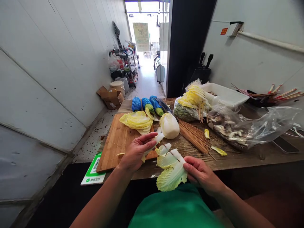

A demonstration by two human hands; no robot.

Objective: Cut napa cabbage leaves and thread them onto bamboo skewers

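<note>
My left hand (135, 150) pinches a white-stemmed piece of napa cabbage leaf (160, 138) between thumb and fingers. A thin skewer (166, 147) runs from near that piece through several pale green cabbage leaves (171, 180). My right hand (198, 171) is closed on the right end of these skewered leaves, its fingertips partly behind them. Just beyond my hands sits a trimmed napa cabbage head (169, 126). Loose cabbage leaves (136, 120) are stacked on a wooden cutting board (114, 139) to the left.
Bare skewers (193, 134) lie fanned on the table. Behind are zucchini in blue netting (147, 104) and finished cabbage skewers (194, 96) on a plastic bag. To the right are bagged mushrooms (229, 126), a white tub (224, 93) and a phone (285, 144). A payment sign (93, 172) overhangs the front edge.
</note>
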